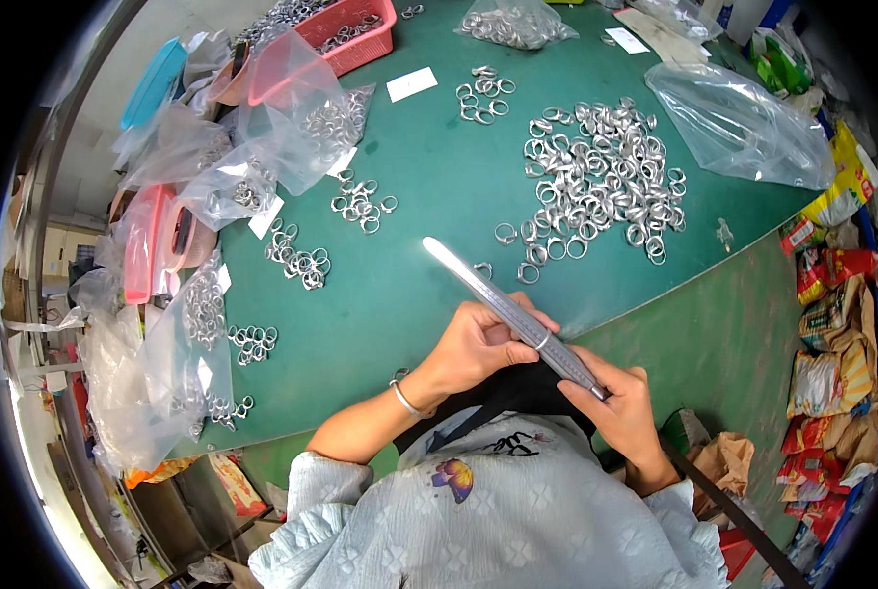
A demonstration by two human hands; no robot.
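Observation:
A long tapered grey metal ring mandrel [485, 289] slants across in front of me, its narrow bright tip up and to the left over the table. My right hand [622, 404] is closed on its thick lower end. Around its middle, fingers and thumb of my left hand [475, 346] are closed. A thin silver band, apparently a ring [543, 343], circles the mandrel beside my left thumb. Past the mandrel, a large pile of silver rings [606, 177] lies on the green table [409, 275]. A single ring [505, 233] sits at the pile's near left edge.
Smaller ring clusters [298, 257] lie to the left, beside clear bags of rings [336, 123] and white paper slips [411, 84]. Pink baskets [360, 44] stand at the far left. An empty-looking clear bag [738, 123] lies at the right. Colourful packets [831, 265] line the right side.

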